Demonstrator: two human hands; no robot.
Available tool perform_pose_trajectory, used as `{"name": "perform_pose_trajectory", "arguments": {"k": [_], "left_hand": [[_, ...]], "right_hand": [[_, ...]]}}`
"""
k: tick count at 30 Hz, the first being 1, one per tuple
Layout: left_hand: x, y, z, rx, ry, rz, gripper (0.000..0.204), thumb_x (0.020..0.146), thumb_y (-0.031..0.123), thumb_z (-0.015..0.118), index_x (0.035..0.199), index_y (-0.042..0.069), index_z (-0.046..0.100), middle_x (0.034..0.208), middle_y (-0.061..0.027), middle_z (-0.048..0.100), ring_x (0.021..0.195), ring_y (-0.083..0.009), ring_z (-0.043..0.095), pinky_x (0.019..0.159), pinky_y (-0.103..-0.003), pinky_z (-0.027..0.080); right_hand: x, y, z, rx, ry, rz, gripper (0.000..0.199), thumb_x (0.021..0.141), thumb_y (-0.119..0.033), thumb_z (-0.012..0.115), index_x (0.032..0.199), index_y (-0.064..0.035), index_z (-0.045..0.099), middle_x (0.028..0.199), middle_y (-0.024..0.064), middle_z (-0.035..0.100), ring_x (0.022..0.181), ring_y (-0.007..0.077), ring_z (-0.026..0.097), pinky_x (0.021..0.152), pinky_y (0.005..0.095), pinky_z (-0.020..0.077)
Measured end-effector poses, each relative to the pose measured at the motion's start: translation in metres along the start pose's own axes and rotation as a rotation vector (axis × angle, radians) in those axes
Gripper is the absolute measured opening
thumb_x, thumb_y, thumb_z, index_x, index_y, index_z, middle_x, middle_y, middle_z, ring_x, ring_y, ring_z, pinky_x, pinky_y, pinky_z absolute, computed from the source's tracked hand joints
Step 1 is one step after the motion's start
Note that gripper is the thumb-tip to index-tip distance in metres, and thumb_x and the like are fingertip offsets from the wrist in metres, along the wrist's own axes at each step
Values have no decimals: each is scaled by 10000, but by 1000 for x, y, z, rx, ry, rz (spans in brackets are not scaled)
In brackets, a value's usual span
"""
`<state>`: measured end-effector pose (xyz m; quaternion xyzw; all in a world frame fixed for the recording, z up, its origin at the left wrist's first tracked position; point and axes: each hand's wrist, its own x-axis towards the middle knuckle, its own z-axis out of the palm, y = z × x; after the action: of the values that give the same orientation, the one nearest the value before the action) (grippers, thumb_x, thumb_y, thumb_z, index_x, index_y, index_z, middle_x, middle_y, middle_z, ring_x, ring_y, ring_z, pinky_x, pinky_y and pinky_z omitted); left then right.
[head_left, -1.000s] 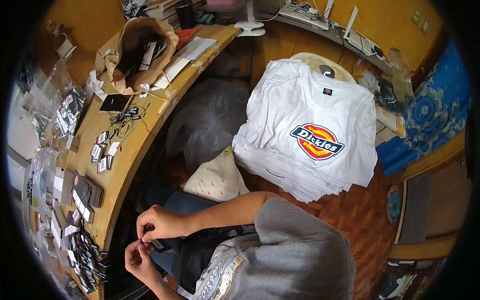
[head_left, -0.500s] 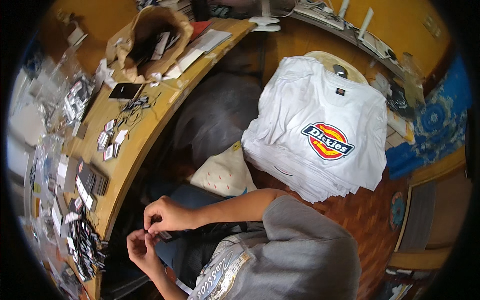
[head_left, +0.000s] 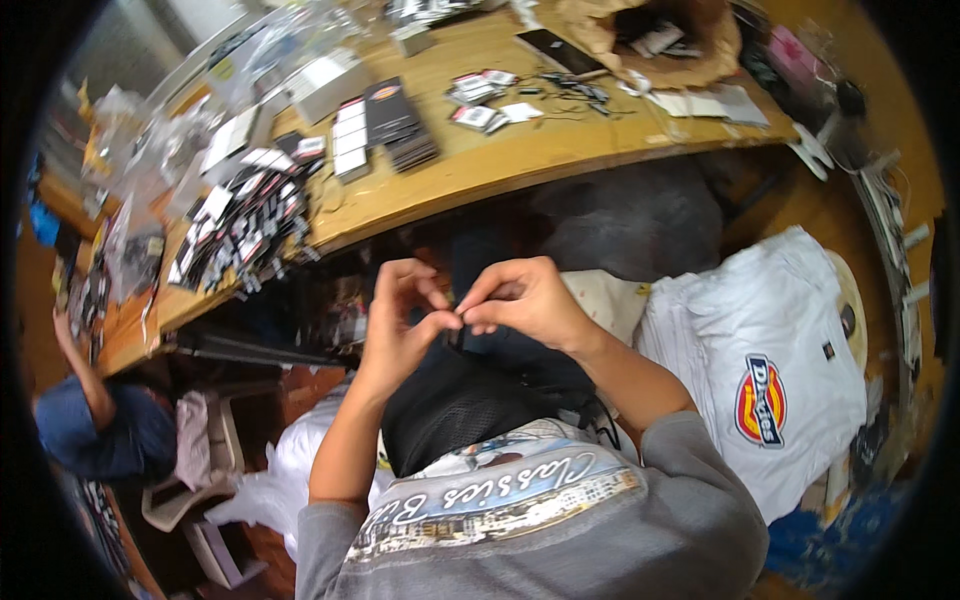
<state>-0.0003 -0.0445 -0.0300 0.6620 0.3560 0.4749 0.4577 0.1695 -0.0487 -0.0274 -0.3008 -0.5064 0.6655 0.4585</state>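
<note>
My left hand (head_left: 400, 318) and my right hand (head_left: 530, 302) meet in front of my chest, over my lap. Both are closed in a pinch, thumb tips against fingertips and almost touching each other. From between them hangs a small dark tag (head_left: 455, 338), blurred and partly hidden by the fingers. Whether a string is on it cannot be made out. On the wooden table (head_left: 480, 190) beyond my hands lie a stack of black tags (head_left: 400, 125), a row of white tags (head_left: 350, 140) and a heap of tags with black cords (head_left: 245, 225).
A pile of white T-shirts (head_left: 800, 330) stands at the right, beside a cream bag (head_left: 605, 295). A phone (head_left: 560, 52), loose black cords (head_left: 575, 92) and a paper bag (head_left: 600, 25) lie farther back. Another person (head_left: 110, 425) works at far left, near a plastic chair (head_left: 225, 440).
The view has swung left, so the table now runs across the top and the other person appears. My hands stay together at the small dark tag.
</note>
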Motion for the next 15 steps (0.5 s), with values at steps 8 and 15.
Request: {"name": "perform_pose_trajectory", "arguments": {"k": [8,15], "left_hand": [[-2,-11,-6,-168,-48,-62,331,737,55,588,981,36,365,811,-51,476,748,-106,481,675,-234,406],[-20,-21,-16,-340,-108,-318,216,800,55,496,999,3,431,850,-19,522,786,-74,497,697,-205,406]], "right_hand": [[18,-1,8,-32,16,-39,76,696,23,595,767,29,568,649,64,577,562,82,541,513,182,440],[50,-36,18,-175,-47,-67,102,683,49,589,776,24,559,743,88,592,574,79,539,515,177,441]]}}
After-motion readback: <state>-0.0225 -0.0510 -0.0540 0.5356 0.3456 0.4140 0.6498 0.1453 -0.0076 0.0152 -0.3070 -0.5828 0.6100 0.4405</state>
